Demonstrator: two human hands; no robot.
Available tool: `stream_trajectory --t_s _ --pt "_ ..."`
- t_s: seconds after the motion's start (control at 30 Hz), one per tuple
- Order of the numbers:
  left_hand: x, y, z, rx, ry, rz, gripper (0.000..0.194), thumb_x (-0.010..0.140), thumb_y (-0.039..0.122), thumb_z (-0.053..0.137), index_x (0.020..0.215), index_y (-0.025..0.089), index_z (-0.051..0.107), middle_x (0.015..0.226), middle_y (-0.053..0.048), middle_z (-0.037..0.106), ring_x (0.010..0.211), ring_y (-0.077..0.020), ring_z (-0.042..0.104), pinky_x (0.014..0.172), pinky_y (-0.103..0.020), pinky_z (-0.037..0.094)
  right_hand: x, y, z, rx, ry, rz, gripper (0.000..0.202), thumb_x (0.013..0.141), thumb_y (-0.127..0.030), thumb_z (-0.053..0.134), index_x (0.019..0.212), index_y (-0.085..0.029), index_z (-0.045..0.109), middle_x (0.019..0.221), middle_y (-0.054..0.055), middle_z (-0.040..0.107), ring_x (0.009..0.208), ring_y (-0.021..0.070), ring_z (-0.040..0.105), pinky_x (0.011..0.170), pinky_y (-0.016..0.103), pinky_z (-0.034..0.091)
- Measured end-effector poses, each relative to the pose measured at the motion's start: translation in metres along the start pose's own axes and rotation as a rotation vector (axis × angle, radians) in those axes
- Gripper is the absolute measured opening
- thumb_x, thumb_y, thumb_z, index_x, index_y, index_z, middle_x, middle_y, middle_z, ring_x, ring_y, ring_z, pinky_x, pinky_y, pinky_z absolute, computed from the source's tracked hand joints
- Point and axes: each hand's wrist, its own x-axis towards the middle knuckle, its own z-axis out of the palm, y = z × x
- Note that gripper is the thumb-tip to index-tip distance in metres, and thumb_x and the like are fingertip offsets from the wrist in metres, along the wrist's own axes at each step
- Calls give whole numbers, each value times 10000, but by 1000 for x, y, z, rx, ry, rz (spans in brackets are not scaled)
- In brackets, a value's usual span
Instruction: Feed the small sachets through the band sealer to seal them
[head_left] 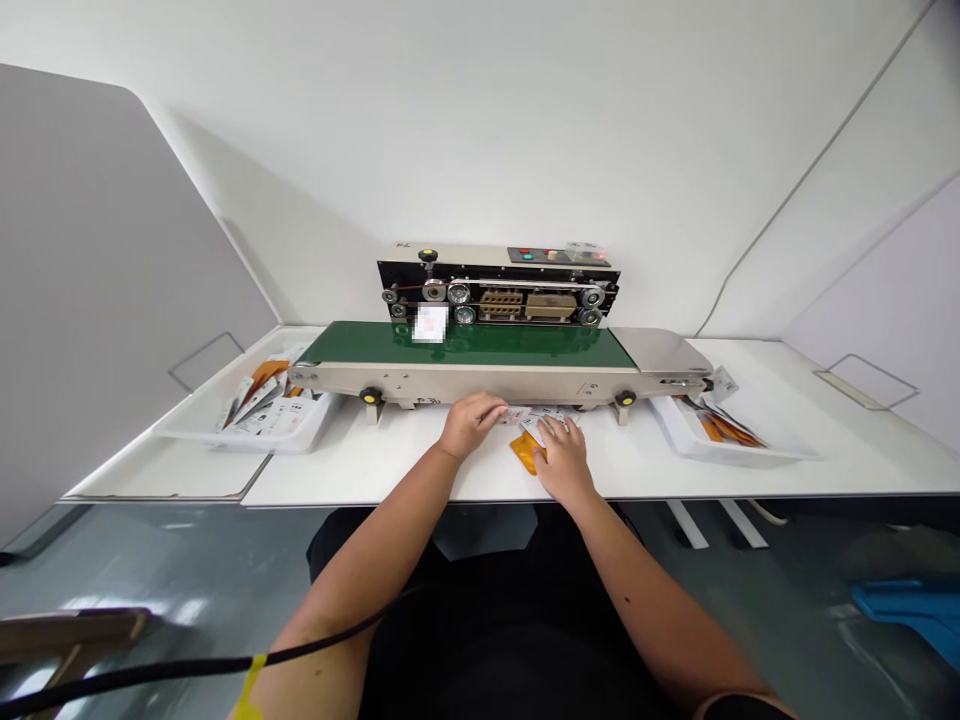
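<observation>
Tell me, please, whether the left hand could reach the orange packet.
Probably yes: the left hand is near the orange packet, whose left side is uncovered, though the right hand partly covers it.

The right hand (pixel 566 460) covers part of the orange packet (pixel 523 454); whether the left fingers (pixel 484 402) pinch anything, I can't tell. Print on the white slips (pixel 516 415) between is too small to read. The white square (pixel 430 324) on the green belt (pixel 517 346) looks blurred. A blue object (pixel 911 608) is cut off at right.
</observation>
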Motion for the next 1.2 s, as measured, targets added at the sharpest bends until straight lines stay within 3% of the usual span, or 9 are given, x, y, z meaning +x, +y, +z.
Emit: stream_trajectory --t_s 0.1,0.17,0.27,0.4,0.6,0.77,0.97,1.1,1.2 --pt "1 -2 4 -121 20 -86 315 951 451 565 957 190 742 907 -79 731 850 -200 655 817 -308 516 4 -8 -4 84 57 23 492 863 -372 622 1341 -256 603 1444 103 546 1443 395 307 1160 673 204" --pt "1 -2 8 -222 -47 -138 311 925 447 596 958 172 737 905 -73 734 826 -191 657 766 -283 514 8 -13 -7 259 63 72 498 873 -423 616 1333 -232 611 1367 119 606 1335 362 463 1120 594 344" --pt "0 -3 14 -310 -171 -183 289 877 424 655 942 153 734 874 -61 730 788 -174 646 715 -257 496 10 -19 -6 590 -8 230 430 905 -474 573 1239 -220 665 1142 104 713 996 272 665 888 424 544" --pt "-1 -2 18 -426 -210 -257 340 833 418 702 1038 148 707 877 -53 705 748 -153 623 653 -238 481 8 -23 1 785 5 371 350 878 -504 602 1059 -224 709 933 58 734 815 222 679 734 333 557" --pt "1 1 20 -604 -216 -328 522 772 442 773 1177 136 651 792 -22 652 648 -111 576 589 -215 461 6 -19 2 961 166 531 396 858 -546 606 1053 -203 632 868 36 703 610 156 602 521 261 487" --pt "3 1 17 -538 -152 -321 445 795 456 752 1101 136 717 798 -39 698 603 -100 546 566 -224 453 7 -21 1 1049 145 516 350 834 -493 656 1043 -221 583 937 42 704 686 165 659 598 279 554" --pt "6 -3 15 -549 -11 -387 398 753 501 774 907 136 730 806 -53 718 634 -125 594 596 -253 516 5 -28 2 1046 -108 431 488 837 -420 654 1273 -238 529 857 15 706 647 179 673 642 326 585" --pt "4 -2 15 -602 -78 -361 414 767 499 773 932 126 698 808 -53 696 668 -131 613 604 -240 513 5 -28 0 988 -142 393 534 867 -430 608 1356 -227 533 927 40 724 660 183 671 614 322 571" --pt "1 2 14 -641 -270 -305 484 807 493 750 1120 134 671 924 -78 710 768 -154 648 664 -244 518 6 -22 0 922 -135 310 452 888 -427 583 1288 -223 635 1023 73 731 945 247 697 823 388 577"
